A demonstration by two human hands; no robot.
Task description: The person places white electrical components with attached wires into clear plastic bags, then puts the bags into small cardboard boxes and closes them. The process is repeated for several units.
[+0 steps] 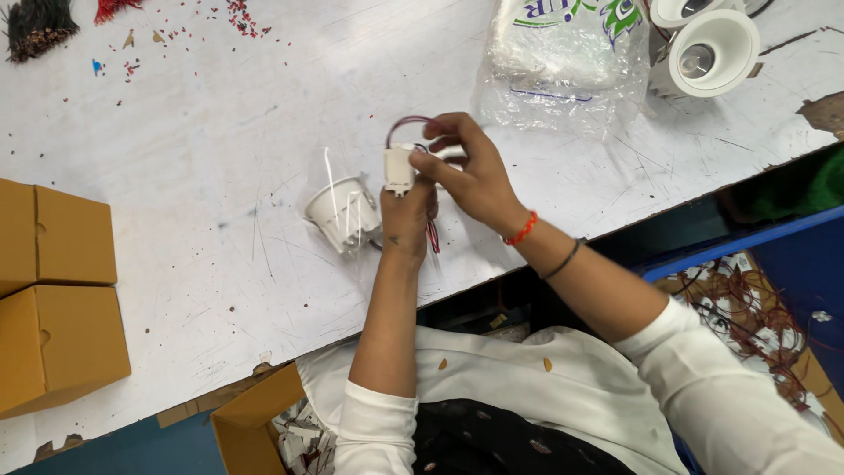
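White scratched worktable (220,132); white driver block (399,169) with red and dark wires (406,123); white lamp housing (341,214); tan cardboard boxes (54,290); clear plastic bag (563,62) printed green and purple; red thread bracelet (522,229); black wrist band (565,259); white sleeves (730,396).

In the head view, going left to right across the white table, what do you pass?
Two brown cardboard boxes → white plastic cup-shaped lamp housing lying on its side → left hand with a small white rectangular part with red wires → right hand → clear plastic bag → round white lamp fitting.
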